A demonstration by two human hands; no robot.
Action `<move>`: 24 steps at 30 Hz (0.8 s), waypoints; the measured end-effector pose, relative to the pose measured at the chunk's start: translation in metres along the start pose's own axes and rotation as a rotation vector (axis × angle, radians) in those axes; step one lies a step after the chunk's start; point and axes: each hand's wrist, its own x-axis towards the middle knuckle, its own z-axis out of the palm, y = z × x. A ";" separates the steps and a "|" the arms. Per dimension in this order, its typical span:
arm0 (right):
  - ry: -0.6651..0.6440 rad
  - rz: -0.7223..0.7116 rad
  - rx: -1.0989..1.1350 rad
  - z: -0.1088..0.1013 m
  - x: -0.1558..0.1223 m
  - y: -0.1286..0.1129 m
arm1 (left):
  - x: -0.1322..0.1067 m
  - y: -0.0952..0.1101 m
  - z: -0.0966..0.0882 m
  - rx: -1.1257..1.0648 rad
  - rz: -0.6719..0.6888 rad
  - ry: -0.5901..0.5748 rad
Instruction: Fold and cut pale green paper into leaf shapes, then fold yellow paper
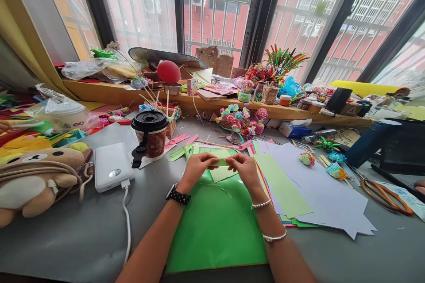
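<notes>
Between my two hands a small folded strip of light green paper (222, 162) is stretched level. My left hand (201, 169) pinches its left end, and my right hand (245, 170) pinches the right end. Just beneath lies a larger light green sheet (223, 175), partly covered by the strip and my fingers. Under that, a glossy green mat (215, 230) covers the desk in front of me. To the right of my right hand are a long pale green strip (282, 185) and a stack of white paper (318, 185). Folded pink and green paper pieces (181, 139) lie beyond my left hand.
A lidded coffee cup (151, 135) and a white power bank (113, 167) with its cable stand left, by a plush bear (43, 181). Orange-handled scissors (387, 194) and a dark blue bottle (370, 146) are right. A cluttered windowsill (133, 97) runs behind. Someone's fingers (420, 186) show at the right edge.
</notes>
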 end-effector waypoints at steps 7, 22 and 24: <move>-0.015 0.015 0.043 -0.001 0.002 0.001 | 0.002 -0.001 -0.002 -0.057 -0.030 0.012; -0.030 -0.043 -0.012 -0.002 0.001 0.001 | 0.003 -0.005 -0.004 -0.013 -0.016 -0.140; -0.032 -0.048 -0.020 -0.002 0.000 0.001 | 0.003 -0.006 -0.004 -0.001 -0.012 -0.149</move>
